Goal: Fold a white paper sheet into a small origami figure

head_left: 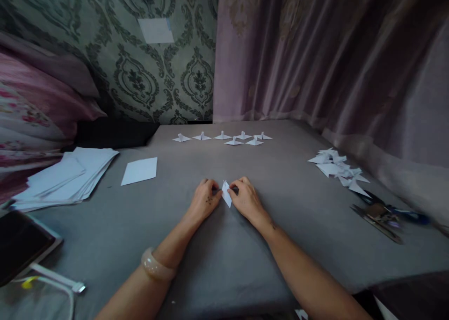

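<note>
Between my two hands, at the middle of the grey-covered table (196, 245), is a small folded piece of white paper (226, 196), a narrow diamond with a point toward me. My left hand (206, 199) pinches its left edge between thumb and fingers. On the right edge, my right hand (245, 196) grips it the same way, fingers bent. Both wrists stay low over the cloth. Beyond the hands stand several finished folded paper birds (222, 135) with spread wings, set in two loose rows.
At left lie a stack of white paper (94, 168) and a single square sheet (140, 170). A tablet-like device (24, 245) with a white cable (59, 278) sits near left. At right are a pile of folded paper pieces (338, 166), scissors (403, 213) and a thin pointed tool (377, 224).
</note>
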`<state>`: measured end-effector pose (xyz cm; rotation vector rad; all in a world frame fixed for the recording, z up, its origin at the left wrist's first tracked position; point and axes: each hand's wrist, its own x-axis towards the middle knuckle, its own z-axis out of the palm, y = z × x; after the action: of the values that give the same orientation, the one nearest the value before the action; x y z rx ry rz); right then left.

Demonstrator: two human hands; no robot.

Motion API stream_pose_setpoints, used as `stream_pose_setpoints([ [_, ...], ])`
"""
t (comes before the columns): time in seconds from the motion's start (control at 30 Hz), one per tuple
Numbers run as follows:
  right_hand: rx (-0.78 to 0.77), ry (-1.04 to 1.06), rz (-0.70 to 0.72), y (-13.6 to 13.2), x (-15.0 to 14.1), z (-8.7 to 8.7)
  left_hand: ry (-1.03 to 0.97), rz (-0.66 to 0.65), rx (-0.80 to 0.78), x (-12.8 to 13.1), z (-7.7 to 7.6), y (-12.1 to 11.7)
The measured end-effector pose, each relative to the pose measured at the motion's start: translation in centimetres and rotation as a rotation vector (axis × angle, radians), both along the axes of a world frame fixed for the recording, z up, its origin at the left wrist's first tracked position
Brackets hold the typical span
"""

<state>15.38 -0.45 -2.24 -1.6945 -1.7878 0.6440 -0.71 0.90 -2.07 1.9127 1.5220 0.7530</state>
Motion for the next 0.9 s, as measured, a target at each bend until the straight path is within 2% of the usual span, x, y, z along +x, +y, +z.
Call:
stream_pose_setpoints([
  [0.17,0.014,-0.095,0.231,0.0,1.5,0.7,0.134,-0.267,0.125,-0.5,0.0,-0.3],
  [0.23,0.009,-0.132,0.284,-0.1,2.2,1.2,0.171,-0.304,0.115,-0.7,0.1,-0.3],
  [0.5,-0.016,-0.166,0.333,-0.2,2.9,2.0,0.125,-0.394,0.141,-1.3,0.2,0.1],
  [0.67,0.02,-0.179,0.325,-0.2,2.8,2.1,0.097,-0.389,0.145,-1.3,0.6,0.1],
  [0.9,-0.058,-0.144,0.256,0.4,2.7,1.4,0.117,-0.247,0.018,-0.7,1.2,0.3],
])
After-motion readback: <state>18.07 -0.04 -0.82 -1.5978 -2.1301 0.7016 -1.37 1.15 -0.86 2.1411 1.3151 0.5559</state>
